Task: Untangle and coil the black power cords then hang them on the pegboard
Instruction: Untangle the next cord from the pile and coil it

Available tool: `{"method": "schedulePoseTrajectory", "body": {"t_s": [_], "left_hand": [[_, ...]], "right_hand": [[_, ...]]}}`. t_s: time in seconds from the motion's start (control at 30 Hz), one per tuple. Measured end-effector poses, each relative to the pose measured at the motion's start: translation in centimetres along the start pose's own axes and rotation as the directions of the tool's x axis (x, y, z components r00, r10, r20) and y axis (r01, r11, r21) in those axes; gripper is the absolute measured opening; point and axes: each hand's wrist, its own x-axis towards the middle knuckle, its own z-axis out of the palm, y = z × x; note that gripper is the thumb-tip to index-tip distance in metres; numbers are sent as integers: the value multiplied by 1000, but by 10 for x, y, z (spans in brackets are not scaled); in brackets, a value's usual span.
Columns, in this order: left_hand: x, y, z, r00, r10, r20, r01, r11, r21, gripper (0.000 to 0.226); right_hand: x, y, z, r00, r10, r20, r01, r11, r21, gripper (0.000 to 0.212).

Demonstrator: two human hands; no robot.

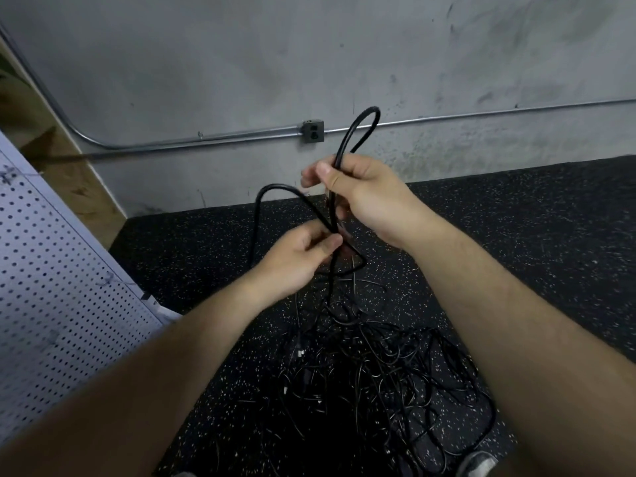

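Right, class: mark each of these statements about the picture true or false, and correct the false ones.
1. The left hand and the right hand both hold a black power cord. True.
2. The other cords lie neatly coiled. False: they form a tangled heap on the speckled floor.
3. A white pegboard stands at the person's left. True.
4. A cord is plugged into the wall outlet. False: nothing is plugged into it.
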Motion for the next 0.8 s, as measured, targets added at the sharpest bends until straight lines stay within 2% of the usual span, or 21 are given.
{"method": "schedulePoseTrajectory", "body": {"t_s": [0.07,0.17,0.27,0.33,0.5,0.57,0.63,0.73,0.8], "left_hand": [[-1,7,0,998,21,-63,-26,997,-77,13],[-2,16,-2,992,30,-119,-54,978,-204,19],[6,16,-11,968,-34,-249,-32,966,-257,27],[12,14,-21,932,-112,-346,-22,932,-361,27],[16,17,-44,927,-233,-295,-31,733,-679,33],[16,19,-50,922,-259,-289,-2,741,-672,35],[17,17,-52,927,-243,-286,25,801,-598,36],[18,14,-48,917,-232,-325,30,852,-522,27],[19,12,-46,893,-237,-383,27,877,-480,16]], "right_hand": [[1,2,0,1000,18,-23,-16,997,73,19],[0,6,-5,997,72,-42,-70,997,44,21],[-4,13,-10,992,72,-100,-88,982,-166,24],[-7,15,-16,987,62,-148,-107,943,-315,23],[-7,21,-42,950,17,-311,-162,879,-448,22],[-8,21,-47,945,37,-325,-204,845,-495,25],[-7,21,-45,942,87,-324,-232,868,-440,22],[-4,17,-36,942,177,-287,-223,966,-135,14],[-2,12,-34,944,187,-273,-181,982,44,12]]}}
